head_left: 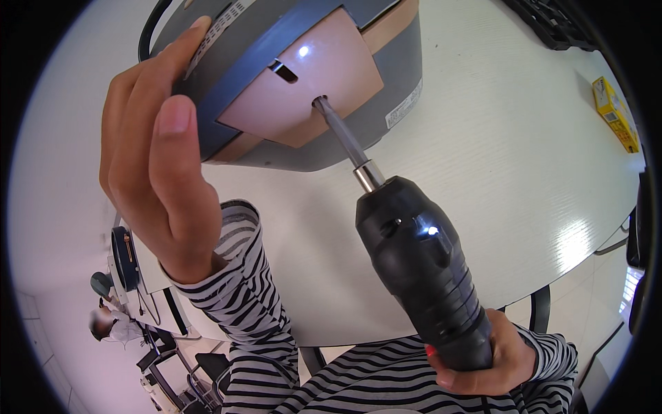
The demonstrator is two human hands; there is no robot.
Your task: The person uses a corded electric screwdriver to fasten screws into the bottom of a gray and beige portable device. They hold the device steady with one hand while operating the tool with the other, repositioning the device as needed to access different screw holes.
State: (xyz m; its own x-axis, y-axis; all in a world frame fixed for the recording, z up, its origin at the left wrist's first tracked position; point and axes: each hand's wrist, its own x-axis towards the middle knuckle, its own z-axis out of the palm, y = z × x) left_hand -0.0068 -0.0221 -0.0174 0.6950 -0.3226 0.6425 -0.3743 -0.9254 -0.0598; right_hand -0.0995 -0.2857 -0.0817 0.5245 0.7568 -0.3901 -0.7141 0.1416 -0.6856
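A rounded grey-blue appliance (pixel 303 157) stands tilted at the top, its exact kind not plain. Set into its side is a pinkish-beige panel (pixel 352 62) with a small slot and a round hole. My left hand (pixel 158 159) holds the appliance by its left side, fingers along the vented edge and thumb toward me. In my right hand (pixel 493 369) is a black electric screwdriver (pixel 420 255), gripped by the lower end of its handle. Its long steel bit (pixel 341 134) slants up into the panel's round hole, where the tip is hidden.
Under the appliance is a white table (pixel 510 159). A yellow box (pixel 615 114) lies at the far right, with a black tray-like case (pixel 552 24) at the top right. A black cord (pixel 146 34) loops behind the appliance. Another person (pixel 121 324) sits at lower left near other tables.
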